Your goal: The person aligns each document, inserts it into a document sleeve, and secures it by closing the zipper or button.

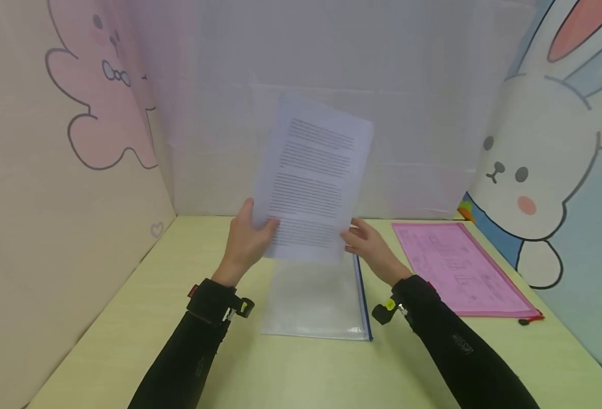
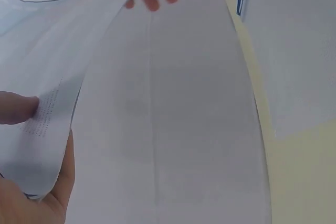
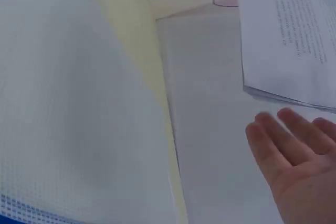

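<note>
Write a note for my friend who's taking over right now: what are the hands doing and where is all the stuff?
Left hand: grips the printed papers at their lower left corner, holding them upright above the table.
Right hand: open, fingers straight, at the papers' lower right edge; it does not grip them.
Clear zip folder: lies flat on the table right under the papers, blue edge to the right.
Pink zip folder: lies flat further right, with sheets inside.
Done: the papers are out and in hand.
Left: probably slipping the papers into the clear folder; I cannot tell whether it is open.
</note>
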Tool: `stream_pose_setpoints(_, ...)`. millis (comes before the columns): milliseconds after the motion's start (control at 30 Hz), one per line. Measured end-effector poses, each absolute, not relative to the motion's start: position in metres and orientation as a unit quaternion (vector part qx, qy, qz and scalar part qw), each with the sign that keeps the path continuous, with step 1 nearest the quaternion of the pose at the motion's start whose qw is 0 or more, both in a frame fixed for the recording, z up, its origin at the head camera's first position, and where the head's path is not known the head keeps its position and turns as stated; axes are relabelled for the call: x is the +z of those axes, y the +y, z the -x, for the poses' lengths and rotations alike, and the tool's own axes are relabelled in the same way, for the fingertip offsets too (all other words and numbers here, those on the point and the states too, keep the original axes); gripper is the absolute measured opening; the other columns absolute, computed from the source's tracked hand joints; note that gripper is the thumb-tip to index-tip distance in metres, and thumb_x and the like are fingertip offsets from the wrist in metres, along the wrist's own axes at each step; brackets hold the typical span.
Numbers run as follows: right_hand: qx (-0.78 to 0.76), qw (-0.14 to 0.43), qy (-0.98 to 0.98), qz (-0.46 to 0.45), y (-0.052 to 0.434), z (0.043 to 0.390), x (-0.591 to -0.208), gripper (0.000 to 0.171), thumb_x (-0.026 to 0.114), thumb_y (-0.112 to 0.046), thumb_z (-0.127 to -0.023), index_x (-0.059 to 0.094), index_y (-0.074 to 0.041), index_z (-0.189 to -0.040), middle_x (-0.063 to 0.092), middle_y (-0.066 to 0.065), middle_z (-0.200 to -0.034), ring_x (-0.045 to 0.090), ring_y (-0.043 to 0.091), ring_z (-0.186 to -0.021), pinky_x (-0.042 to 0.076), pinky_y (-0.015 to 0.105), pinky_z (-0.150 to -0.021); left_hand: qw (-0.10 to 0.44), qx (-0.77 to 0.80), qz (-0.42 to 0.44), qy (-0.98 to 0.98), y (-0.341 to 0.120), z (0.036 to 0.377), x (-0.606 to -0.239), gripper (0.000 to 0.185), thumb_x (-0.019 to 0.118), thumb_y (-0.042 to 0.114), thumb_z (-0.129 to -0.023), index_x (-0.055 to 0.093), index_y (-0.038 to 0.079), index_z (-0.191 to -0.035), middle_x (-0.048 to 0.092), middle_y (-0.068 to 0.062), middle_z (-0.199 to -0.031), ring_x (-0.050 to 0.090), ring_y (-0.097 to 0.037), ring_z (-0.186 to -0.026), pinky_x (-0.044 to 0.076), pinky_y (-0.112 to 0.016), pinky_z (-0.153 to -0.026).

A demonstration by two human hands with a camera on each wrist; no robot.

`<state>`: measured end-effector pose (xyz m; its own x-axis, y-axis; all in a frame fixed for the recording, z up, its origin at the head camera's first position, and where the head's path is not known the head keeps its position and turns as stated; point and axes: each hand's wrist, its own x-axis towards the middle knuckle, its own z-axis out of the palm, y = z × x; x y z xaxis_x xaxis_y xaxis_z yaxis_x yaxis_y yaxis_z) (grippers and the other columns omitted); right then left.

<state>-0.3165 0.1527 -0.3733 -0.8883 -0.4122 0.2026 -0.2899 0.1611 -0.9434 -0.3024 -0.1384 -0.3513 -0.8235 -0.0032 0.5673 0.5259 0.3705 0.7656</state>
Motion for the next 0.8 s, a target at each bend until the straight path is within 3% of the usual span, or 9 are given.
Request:
stream_pose_setpoints(167, -0.727, 0.062, 0.647, 0.222, 0.158, 0.313, -0.358, 0.046, 0.055, -0.012, -0.106, 0.043, -0.017, -0.150, 0.062, 0.004, -0.136, 0.060, 0.024, -0.124, 0.049, 0.041, -0.102, 0.185, -0.635, 0.207, -0.721, -0.130, 0.299, -0.360, 0.044, 0.072, 0.009, -0.093, 0.053, 0.001, -0.133, 0.068, -0.020, -0.115, 0.071, -0.034, -0.095, 0.059, -0.047, -0.077)
stream_pose_setpoints(267, -0.742, 0.070, 0.631, 0.214, 0.160, 0.309, -0.354, 0.040, 0.057, -0.007, -0.104, 0.051, -0.016, -0.143, 0.067, 0.002, -0.129, 0.065, 0.023, -0.117, 0.052, 0.042, -0.097, 0.109, -0.699, 0.228, -0.668, -0.127, 0.300, -0.369, 0.047, 0.072, 0.009, -0.094, 0.054, 0.004, -0.138, 0.068, -0.018, -0.122, 0.071, -0.033, -0.103, 0.058, -0.047, -0.084)
stream_pose_setpoints(433, -0.693, 0.070, 0.679, 0.233, 0.161, 0.304, -0.356, 0.038, 0.061, -0.007, -0.102, 0.057, -0.010, -0.140, 0.067, 0.005, -0.130, 0.067, 0.027, -0.115, 0.053, 0.046, -0.096, 0.010, -0.723, 0.258, -0.641, -0.126, 0.306, -0.384, 0.045, 0.068, 0.008, -0.097, 0.054, 0.011, -0.140, 0.065, -0.013, -0.130, 0.067, -0.031, -0.113, 0.055, -0.049, -0.093)
stream_pose_setpoints(667, -0.675, 0.083, 0.698, 0.224, 0.169, 0.302, -0.367, 0.040, 0.062, -0.010, -0.102, 0.055, -0.012, -0.141, 0.067, 0.006, -0.131, 0.066, 0.029, -0.117, 0.052, 0.048, -0.097, -0.021, -0.707, 0.284, -0.647, -0.117, 0.312, -0.400, 0.041, 0.066, 0.007, -0.098, 0.055, 0.012, -0.137, 0.065, -0.012, -0.132, 0.066, -0.034, -0.116, 0.054, -0.051, -0.093)
stream_pose_setpoints(800, -0.665, 0.061, 0.718, 0.195, 0.177, 0.300, -0.371, 0.043, 0.064, -0.013, -0.101, 0.054, -0.006, -0.142, 0.069, 0.010, -0.128, 0.069, 0.028, -0.112, 0.054, 0.049, -0.094, -0.034, -0.688, 0.275, -0.671, -0.106, 0.315, -0.406, 0.041, 0.067, 0.010, -0.098, 0.055, 0.013, -0.138, 0.067, -0.010, -0.130, 0.068, -0.030, -0.114, 0.055, -0.048, -0.092)
